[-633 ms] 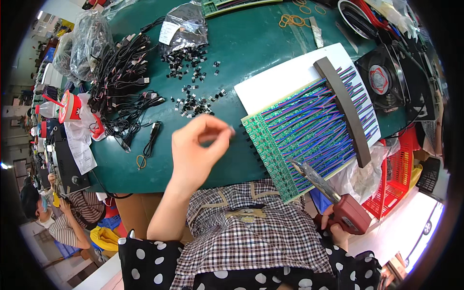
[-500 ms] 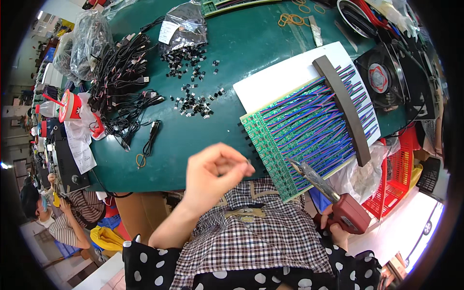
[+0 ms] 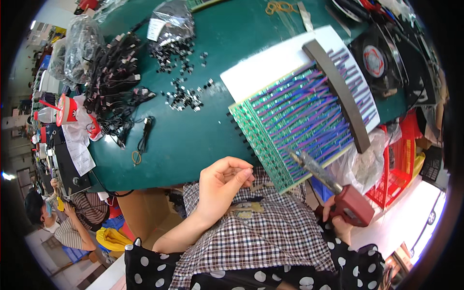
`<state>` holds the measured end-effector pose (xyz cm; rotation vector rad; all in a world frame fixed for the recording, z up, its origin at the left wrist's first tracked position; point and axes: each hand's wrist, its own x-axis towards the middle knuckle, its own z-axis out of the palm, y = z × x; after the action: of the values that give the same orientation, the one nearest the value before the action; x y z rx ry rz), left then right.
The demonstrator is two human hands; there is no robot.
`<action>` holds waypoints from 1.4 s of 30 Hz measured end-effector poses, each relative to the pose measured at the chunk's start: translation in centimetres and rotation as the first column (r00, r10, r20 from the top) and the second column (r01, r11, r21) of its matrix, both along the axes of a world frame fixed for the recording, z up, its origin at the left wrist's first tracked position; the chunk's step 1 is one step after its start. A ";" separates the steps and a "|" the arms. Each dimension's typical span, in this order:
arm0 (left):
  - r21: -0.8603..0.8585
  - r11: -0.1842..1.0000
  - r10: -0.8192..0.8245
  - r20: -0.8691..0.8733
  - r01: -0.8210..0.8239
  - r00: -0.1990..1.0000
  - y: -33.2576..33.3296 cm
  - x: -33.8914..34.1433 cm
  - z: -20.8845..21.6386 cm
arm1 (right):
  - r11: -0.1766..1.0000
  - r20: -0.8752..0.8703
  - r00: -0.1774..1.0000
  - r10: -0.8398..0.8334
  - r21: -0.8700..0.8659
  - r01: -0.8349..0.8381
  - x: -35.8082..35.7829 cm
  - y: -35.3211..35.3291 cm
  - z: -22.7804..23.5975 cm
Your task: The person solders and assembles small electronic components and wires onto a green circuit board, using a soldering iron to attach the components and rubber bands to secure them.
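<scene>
My left hand (image 3: pixel 221 189) is closed in a pinch beside the table's front edge, just left of the circuit board panel; anything between its fingertips is too small or hidden to make out. With my right hand (image 3: pixel 337 223) I grip a soldering gun (image 3: pixel 354 205) by its dark red body. Its metal tip points up and left over the lower part of the green circuit board panel (image 3: pixel 263 145). Rows of blue, red and purple wires run across the panel from its components. A dark curved bar (image 3: pixel 340 94) lies across them, and small black parts stick out along the panel's left edge.
A white board (image 3: pixel 251 72) lies under the panel on the green table (image 3: pixel 183 154). Loose small black components (image 3: pixel 183 96) are scattered beyond my left hand, near a plastic bag (image 3: pixel 171 24). Black cables (image 3: pixel 113 72) pile up at left; a fan (image 3: pixel 374 63) stands at right.
My left hand has drawn slightly toward me and nearer the panel's lower corner, fingers still pinched. The whole view has shifted a little; the soldering gun stays over the panel.
</scene>
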<state>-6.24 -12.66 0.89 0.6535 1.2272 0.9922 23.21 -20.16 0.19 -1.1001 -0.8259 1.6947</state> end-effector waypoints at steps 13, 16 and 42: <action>0.025 0.694 -0.597 -0.539 0.720 0.594 -1.3 0.5 -4.6 | 0.997 0.103 0.995 -0.009 0.079 0.001 -0.8 -0.7 0.9; 0.025 0.638 -0.612 -0.590 0.769 0.527 -1.8 0.8 -6.3 | 0.992 0.122 0.993 0.006 0.124 -0.021 -0.8 -0.9 0.7; 0.016 1.000 -0.018 -0.088 0.019 0.996 1.3 1.9 0.6 | 0.975 0.004 0.998 0.065 0.211 -0.065 0.2 0.1 -0.9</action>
<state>-4.35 -11.37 1.49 0.7268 1.2888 0.9678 23.41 -20.09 -0.67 -0.9338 -1.0244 1.6193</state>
